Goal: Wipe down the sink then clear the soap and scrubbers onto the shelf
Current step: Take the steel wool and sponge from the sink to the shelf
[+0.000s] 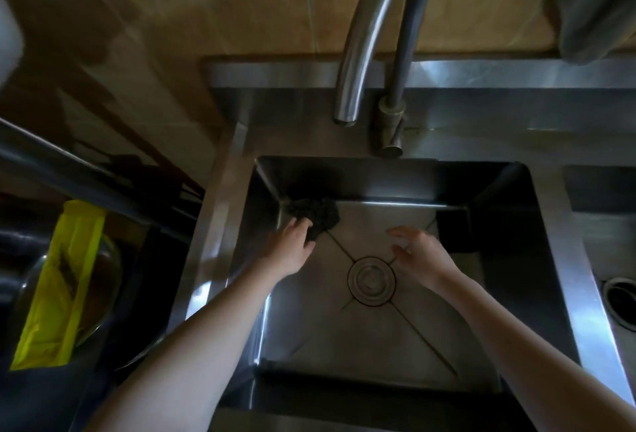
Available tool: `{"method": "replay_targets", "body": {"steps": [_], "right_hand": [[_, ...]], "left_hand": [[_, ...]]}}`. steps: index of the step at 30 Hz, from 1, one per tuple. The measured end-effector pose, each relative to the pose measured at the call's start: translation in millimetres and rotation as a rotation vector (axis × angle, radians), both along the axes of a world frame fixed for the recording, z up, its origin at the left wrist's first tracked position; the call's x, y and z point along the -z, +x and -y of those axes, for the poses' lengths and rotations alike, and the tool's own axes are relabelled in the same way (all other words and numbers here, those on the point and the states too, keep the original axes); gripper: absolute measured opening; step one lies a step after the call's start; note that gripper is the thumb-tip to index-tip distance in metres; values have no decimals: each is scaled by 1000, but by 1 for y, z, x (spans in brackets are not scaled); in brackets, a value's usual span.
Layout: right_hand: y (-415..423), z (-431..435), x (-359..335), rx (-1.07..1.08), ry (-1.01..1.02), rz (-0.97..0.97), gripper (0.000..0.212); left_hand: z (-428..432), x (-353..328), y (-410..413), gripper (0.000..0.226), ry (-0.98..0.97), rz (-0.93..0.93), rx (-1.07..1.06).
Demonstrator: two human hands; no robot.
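A square steel sink (537, 259) fills the middle of the view, with a round drain (371, 281) in its floor. A dark scrubbing cloth (318, 213) lies crumpled in the far left corner of the basin. My left hand (294, 244) reaches down to it and its fingers grip the cloth's near edge. Over the basin floor, just right of the drain, my right hand (418, 252) hovers with fingers loosely spread and holds nothing. No soap shows in the frame.
A curved steel tap (375, 36) arches over the sink's back rim. A yellow packet (58, 287) lies over a glass bowl (106, 273) at the left. A second basin (605, 191) and a drain ring (623, 301) sit at the right. A grey object (592, 1) hangs top right.
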State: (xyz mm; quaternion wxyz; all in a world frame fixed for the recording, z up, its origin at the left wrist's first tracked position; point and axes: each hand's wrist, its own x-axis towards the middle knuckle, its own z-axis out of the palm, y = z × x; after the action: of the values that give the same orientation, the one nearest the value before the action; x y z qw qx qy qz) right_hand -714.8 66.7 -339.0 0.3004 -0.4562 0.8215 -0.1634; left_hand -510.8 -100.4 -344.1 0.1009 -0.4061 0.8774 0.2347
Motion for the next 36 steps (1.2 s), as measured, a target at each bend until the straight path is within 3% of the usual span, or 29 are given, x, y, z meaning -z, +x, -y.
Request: {"method": "replay_targets", "body": {"steps": [14, 20, 26, 33, 36], "right_hand": [[-40, 41, 97, 96, 22, 73, 40], [-33, 61, 123, 94, 1, 107, 36], [-26, 53, 136, 72, 10, 119, 35], [-24, 38, 134, 124, 32, 115, 36], [-32, 28, 132, 142, 32, 103, 36]], "left_hand": [[56, 107, -53, 66, -85, 271, 96], [69, 131, -64, 79, 46, 276, 32], [61, 137, -65, 88, 29, 283, 87], [38, 139, -65, 73, -201, 332, 195], [31, 140, -66, 71, -197, 363, 210]]}}
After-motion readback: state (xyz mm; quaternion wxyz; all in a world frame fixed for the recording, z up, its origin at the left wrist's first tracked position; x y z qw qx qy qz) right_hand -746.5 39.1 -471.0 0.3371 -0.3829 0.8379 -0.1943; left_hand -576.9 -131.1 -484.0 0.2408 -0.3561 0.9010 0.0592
